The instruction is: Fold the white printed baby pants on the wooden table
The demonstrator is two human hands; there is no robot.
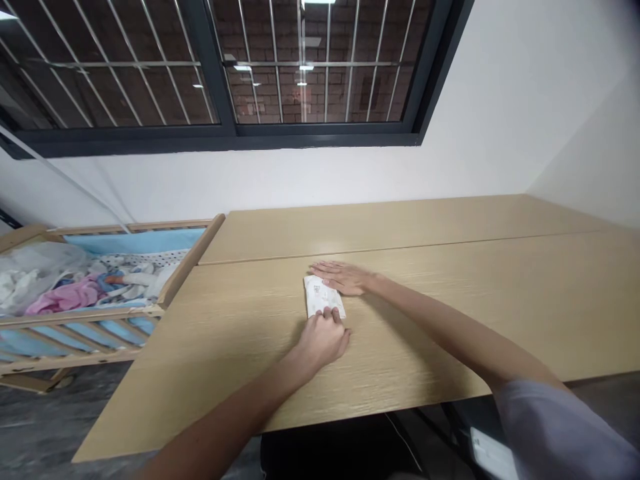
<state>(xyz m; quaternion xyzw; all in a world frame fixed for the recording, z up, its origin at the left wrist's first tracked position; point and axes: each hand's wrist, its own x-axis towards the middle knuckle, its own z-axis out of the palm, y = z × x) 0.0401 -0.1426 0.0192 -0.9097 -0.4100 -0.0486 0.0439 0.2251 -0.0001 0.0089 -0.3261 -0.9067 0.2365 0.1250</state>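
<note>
A small white paper packet point(323, 296) with a dark printed square lies flat on a light wood-grain table point(440, 333). My left hand point(323, 338) sits at the packet's near edge, with its fingers curled over that edge and gripping it. My right hand point(345, 277) lies flat along the packet's far edge, its fingers together and pointing left. The hands partly cover the packet, so its lower end and far corner are hidden.
A wooden cot point(85, 300) with blue padding and a heap of cloth stands left of the table. A seam crosses the tabletop behind the hands. Beyond it rise a white wall and a barred window point(225, 67). Dark flooring shows below.
</note>
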